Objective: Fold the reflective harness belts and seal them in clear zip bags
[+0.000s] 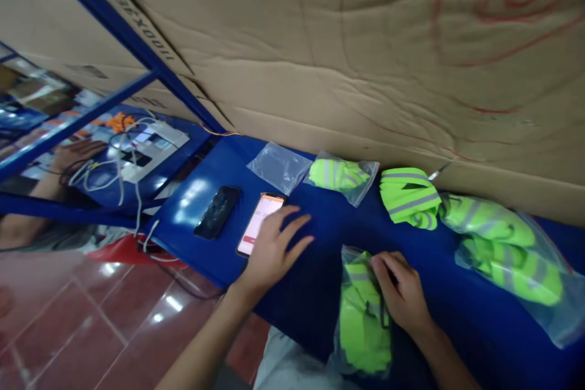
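My left hand is over the lower right part of a lit phone, fingers spread; I cannot tell whether it touches the screen. A second phone, dark, lies to its left. My right hand pinches the upper edge of a clear plastic bag. Inside that bag is a folded neon-yellow reflective strap with grey stripes and a black buckle part. Beyond my right hand lies a loose bundle of the same reflective strap.
An unfilled clear bag and a bagged strap lie along the cardboard wall. More bagged straps are at right. Blue frame posts stand at left; beyond are cables and another person's hand.
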Action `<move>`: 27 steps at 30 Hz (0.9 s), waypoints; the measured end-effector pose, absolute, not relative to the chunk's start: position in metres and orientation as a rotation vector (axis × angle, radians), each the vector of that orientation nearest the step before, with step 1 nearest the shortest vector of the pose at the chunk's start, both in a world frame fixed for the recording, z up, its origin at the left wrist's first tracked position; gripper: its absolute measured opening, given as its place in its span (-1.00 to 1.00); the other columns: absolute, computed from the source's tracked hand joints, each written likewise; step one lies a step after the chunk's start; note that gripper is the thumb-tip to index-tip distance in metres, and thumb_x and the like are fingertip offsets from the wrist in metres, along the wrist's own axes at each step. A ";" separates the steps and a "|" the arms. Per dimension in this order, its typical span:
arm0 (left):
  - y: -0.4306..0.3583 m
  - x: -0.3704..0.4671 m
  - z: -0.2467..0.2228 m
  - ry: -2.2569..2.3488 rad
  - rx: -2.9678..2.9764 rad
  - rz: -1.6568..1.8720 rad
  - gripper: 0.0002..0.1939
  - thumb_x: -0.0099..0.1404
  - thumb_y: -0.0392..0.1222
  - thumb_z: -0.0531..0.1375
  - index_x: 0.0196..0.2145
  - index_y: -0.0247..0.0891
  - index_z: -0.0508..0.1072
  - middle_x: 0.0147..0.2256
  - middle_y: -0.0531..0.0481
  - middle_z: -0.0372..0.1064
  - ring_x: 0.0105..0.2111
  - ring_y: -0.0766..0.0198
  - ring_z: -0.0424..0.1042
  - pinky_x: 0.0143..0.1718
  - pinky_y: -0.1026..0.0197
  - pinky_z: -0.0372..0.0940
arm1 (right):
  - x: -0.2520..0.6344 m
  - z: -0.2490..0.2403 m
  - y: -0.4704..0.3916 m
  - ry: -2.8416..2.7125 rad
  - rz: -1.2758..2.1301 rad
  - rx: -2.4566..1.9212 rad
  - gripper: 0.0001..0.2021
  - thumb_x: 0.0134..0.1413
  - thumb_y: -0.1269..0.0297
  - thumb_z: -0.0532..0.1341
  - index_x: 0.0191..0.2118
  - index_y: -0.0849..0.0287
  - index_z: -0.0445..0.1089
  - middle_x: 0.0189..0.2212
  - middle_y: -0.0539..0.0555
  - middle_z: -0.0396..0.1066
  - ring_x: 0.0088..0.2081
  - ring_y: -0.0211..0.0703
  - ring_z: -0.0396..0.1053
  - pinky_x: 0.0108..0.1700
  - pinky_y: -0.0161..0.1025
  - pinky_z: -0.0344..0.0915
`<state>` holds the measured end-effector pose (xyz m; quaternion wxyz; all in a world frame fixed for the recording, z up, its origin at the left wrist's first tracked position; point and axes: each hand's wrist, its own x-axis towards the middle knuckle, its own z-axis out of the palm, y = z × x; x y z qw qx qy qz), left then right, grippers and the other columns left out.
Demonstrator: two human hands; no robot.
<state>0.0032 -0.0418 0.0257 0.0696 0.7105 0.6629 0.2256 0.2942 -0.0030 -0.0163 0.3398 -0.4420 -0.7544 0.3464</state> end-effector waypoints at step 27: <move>-0.022 0.038 0.022 0.896 1.233 0.583 -0.64 0.30 0.09 0.39 -0.23 -0.24 0.43 -0.22 -0.03 0.49 -0.23 0.23 0.52 -0.16 0.19 0.41 | 0.322 -0.010 0.002 -2.145 0.934 -0.937 -0.63 0.47 0.06 0.11 -0.32 0.14 0.48 -0.04 0.19 0.44 0.05 -0.01 0.41 -0.01 -0.15 0.32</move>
